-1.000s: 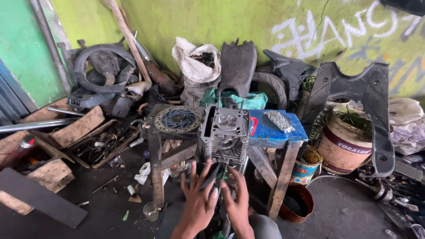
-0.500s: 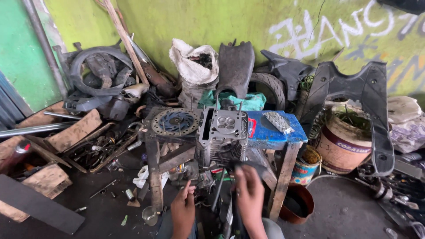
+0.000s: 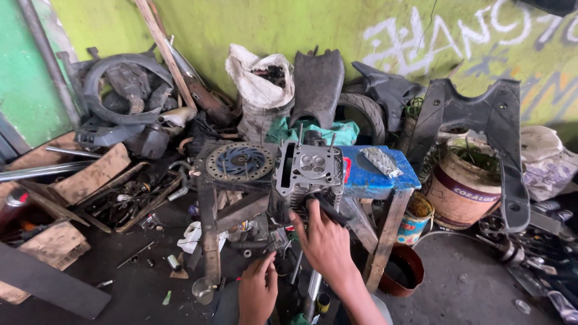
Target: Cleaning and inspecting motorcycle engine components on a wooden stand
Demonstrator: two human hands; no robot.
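A grey metal engine cylinder head [image 3: 308,171] stands on a wooden stool [image 3: 385,180] with a blue-painted top. My right hand [image 3: 325,241] reaches up against its lower front edge, fingers wrapped on a dark part there. Lower down, my left hand [image 3: 257,292] hangs with its fingers curled near dark engine parts under the stool; what it holds is hidden. A round brake disc [image 3: 239,161] lies on the stool's left end. A small silver ribbed piece [image 3: 380,161] rests on the blue top.
Scrap lines the green wall: a tyre [image 3: 123,78], a white sack [image 3: 259,84], black plastic scooter panels [image 3: 481,126]. A paint bucket with plants [image 3: 466,186] and a small tin [image 3: 415,216] stand at the right. Wood planks [image 3: 66,241] and small bolts litter the dark floor at the left.
Both hands dropped from the cylinder head, then my right hand rose again to its lower front. My left hand stayed low. The camera moved closer.
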